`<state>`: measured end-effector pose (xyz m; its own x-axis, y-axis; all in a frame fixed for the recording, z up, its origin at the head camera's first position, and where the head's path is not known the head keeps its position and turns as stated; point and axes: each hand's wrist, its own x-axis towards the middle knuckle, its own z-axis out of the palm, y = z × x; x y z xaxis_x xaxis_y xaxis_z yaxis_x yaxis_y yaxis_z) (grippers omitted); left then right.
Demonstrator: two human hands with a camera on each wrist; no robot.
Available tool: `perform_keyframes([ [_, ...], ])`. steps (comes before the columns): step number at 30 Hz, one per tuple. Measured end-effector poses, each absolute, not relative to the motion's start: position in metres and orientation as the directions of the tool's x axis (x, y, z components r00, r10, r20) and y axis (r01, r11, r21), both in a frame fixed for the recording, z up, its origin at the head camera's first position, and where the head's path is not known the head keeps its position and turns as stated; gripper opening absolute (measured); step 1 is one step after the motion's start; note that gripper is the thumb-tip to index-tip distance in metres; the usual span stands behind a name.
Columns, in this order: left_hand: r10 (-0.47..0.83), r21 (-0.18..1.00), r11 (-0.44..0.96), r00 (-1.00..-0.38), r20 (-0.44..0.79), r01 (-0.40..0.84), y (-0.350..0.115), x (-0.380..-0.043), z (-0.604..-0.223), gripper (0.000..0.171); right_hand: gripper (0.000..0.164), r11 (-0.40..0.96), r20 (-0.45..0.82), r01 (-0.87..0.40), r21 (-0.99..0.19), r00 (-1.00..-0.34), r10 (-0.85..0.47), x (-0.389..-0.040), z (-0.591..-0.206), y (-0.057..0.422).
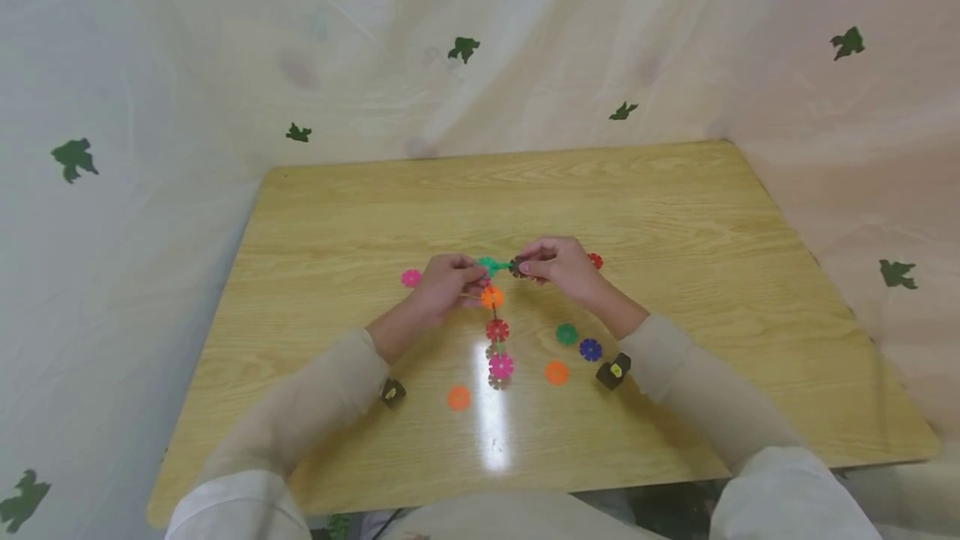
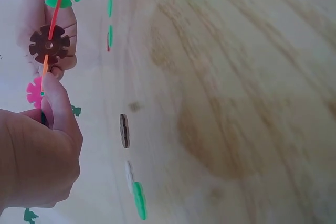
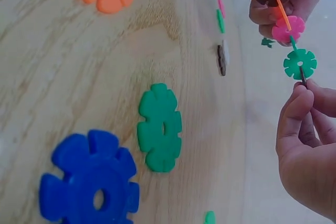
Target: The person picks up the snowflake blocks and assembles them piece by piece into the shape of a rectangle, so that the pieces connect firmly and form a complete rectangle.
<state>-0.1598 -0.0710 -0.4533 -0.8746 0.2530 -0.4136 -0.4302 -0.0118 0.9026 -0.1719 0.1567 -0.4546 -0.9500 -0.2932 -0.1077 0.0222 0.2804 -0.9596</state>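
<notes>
Both hands hold a chain of notched plastic interlocking discs over the table. My left hand pinches the chain close to an orange disc and a pink disc. Between finger and thumb, my right hand grips a brown disc, seen edge-on in the right wrist view. That disc meets a green disc in the chain. From the left hand the linked discs run toward the body: orange, red and pink. Fingers hide part of the joined pieces.
Loose discs lie around the hands: pink, red, green, blue, and two orange ones. Dark small devices sit by both wrists. A pale curtain surrounds the wooden table.
</notes>
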Motion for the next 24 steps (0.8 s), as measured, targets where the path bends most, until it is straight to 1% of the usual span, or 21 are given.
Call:
perform_keyframes([
  [5,0.250,0.915,0.011,-0.885,-0.393,-0.403,-0.069,-0.160,-0.458,0.015,0.018,0.277,-0.118,0.030,-0.960,-0.946,-0.303,-0.174,-0.456,0.157],
  [10,0.187,0.908,0.067,-0.888,-0.420,-0.415,-0.064,-0.158,-0.463,0.016,0.017,0.276,-0.140,0.053,-0.960,-0.942,-0.306,-0.175,-0.457,0.156],
  [13,0.162,0.903,0.077,-0.888,-0.430,-0.423,-0.061,-0.156,-0.466,0.015,0.016,0.290,-0.140,0.045,-0.956,-0.938,-0.316,-0.174,-0.455,0.156],
  [19,0.141,0.913,0.074,-0.902,-0.408,-0.401,-0.058,-0.154,-0.468,0.017,0.014,0.329,-0.129,0.014,-0.944,-0.934,-0.332,-0.174,-0.456,0.157],
  [22,0.133,0.915,0.083,-0.906,-0.402,-0.394,-0.056,-0.154,-0.466,0.016,0.017,0.323,-0.144,0.030,-0.946,-0.931,-0.334,-0.174,-0.459,0.160],
  [24,0.140,0.915,0.075,-0.904,-0.404,-0.397,-0.054,-0.155,-0.464,0.015,0.025,0.299,-0.169,0.061,-0.952,-0.922,-0.349,-0.177,-0.459,0.167],
])
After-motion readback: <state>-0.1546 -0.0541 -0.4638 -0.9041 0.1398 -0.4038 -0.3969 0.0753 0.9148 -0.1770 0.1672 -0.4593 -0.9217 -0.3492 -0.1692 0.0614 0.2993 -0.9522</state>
